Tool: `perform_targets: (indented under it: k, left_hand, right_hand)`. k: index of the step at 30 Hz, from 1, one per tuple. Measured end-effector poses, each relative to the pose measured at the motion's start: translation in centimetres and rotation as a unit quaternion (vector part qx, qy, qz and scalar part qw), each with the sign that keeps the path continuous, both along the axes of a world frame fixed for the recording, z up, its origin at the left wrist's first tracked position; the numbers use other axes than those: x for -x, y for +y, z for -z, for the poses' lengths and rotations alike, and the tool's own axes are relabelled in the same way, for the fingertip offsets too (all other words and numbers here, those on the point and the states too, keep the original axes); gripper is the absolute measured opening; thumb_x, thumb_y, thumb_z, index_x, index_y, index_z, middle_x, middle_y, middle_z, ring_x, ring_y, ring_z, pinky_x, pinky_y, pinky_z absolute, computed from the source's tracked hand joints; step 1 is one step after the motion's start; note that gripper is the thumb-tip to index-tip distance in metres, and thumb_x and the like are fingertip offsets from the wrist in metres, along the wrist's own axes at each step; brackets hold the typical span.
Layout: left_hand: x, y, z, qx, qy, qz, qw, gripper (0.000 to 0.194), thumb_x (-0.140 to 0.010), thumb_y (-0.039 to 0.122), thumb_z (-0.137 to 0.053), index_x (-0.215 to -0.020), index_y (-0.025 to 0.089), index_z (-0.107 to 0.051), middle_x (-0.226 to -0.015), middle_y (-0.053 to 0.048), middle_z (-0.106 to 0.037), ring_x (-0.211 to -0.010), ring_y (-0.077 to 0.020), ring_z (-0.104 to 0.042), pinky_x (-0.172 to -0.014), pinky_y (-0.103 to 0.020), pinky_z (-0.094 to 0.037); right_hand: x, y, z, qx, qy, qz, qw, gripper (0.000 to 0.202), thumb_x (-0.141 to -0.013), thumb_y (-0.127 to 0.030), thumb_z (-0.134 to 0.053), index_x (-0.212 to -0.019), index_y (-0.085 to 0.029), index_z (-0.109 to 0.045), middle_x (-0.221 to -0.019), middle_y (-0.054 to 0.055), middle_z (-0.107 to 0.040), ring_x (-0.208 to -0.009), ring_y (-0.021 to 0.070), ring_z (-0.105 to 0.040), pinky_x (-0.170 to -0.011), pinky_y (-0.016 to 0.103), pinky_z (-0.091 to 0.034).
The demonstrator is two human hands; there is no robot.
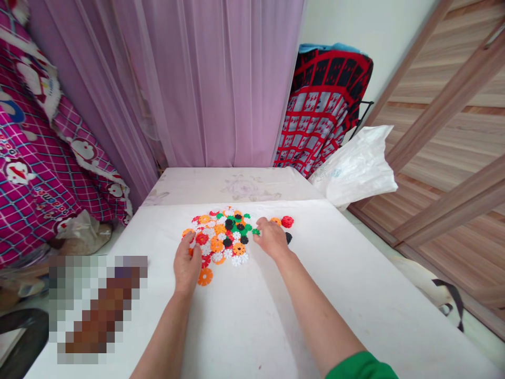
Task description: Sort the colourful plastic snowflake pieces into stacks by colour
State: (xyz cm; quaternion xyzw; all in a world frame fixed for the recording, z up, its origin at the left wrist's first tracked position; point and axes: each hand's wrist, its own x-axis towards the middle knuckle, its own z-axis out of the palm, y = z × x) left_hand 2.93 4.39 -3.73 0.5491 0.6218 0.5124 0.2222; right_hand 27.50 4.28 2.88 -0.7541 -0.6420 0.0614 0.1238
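A pile of notched plastic discs (216, 245) in red, orange, white, green and black lies on the white-covered table. At the pile's left edge is my left hand (187, 265), its thumb and fingers apart, with an orange disc showing between them. I cannot tell whether they touch it. On the pile's right side, my right hand (272, 238) has a green notched disc (256, 232) between thumb and fingertips. Past that hand lie a red disc stack (288, 221), an orange disc (276, 221) and black discs (289, 238), partly hidden by the hand.
The table (236, 326) has a flowered cover (244, 185) at its far end. A purple curtain (221, 84) hangs behind it. On the right are a white plastic bag (355, 166), a cloth-draped chair (315, 105) and a wooden wardrobe (442, 158). A blurred patch covers the lower left.
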Motion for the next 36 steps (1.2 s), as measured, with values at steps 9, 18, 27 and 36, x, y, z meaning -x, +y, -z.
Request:
perform_targets:
  k: [9, 18, 27, 36]
  left_hand:
    - [0.0, 0.0, 0.0, 0.01, -0.007, 0.002, 1.0, 0.039, -0.085, 0.029, -0.051, -0.121, 0.021, -0.061, -0.133, -0.008, -0.061, -0.126, -0.0217, -0.054, -0.111, -0.038, -0.038]
    - [0.0, 0.0, 0.0, 0.014, -0.005, -0.004, 1.0, 0.04, -0.085, 0.03, -0.051, -0.123, 0.02, -0.06, -0.135, -0.008, -0.059, -0.128, -0.0216, -0.052, -0.112, -0.039, -0.037]
    - [-0.3, -0.1, -0.3, 0.028, -0.019, -0.01, 0.999, 0.039, -0.084, 0.028, -0.052, -0.122, 0.021, -0.061, -0.134, -0.007, -0.06, -0.128, -0.021, -0.052, -0.112, -0.037, -0.037]
    - [-0.1, 0.0, 0.1, 0.01, -0.022, -0.002, 1.0, 0.038, -0.084, 0.028, -0.052, -0.12, 0.022, -0.062, -0.133, -0.007, -0.061, -0.126, -0.0213, -0.053, -0.111, -0.038, -0.038]
  right_hand:
    - [-5.5, -7.0, 1.5, -0.056, 0.037, 0.09, 0.994, 0.027, -0.079, -0.024, -0.061, -0.106, -0.025, -0.056, -0.101, -0.001, -0.071, -0.095, 0.0177, -0.059, -0.072, 0.026, -0.039]
    - [-4.2, -6.6, 1.9, -0.013, 0.017, 0.076, 0.997, 0.024, -0.081, -0.02, -0.059, -0.105, -0.023, -0.057, -0.101, 0.001, -0.07, -0.095, 0.0181, -0.059, -0.07, 0.026, -0.037]
    - [-4.1, -6.7, 2.0, 0.018, 0.001, 0.079, 0.997, 0.028, -0.082, -0.021, -0.058, -0.11, -0.021, -0.058, -0.102, 0.003, -0.068, -0.099, 0.0191, -0.057, -0.073, 0.026, -0.037]
    - [-1.9, -3.3, 0.2, -0.025, -0.014, -0.005, 1.0, 0.021, -0.086, -0.017, -0.052, -0.103, -0.023, -0.063, -0.107, 0.005, -0.068, -0.105, 0.0196, -0.056, -0.084, 0.028, -0.039]
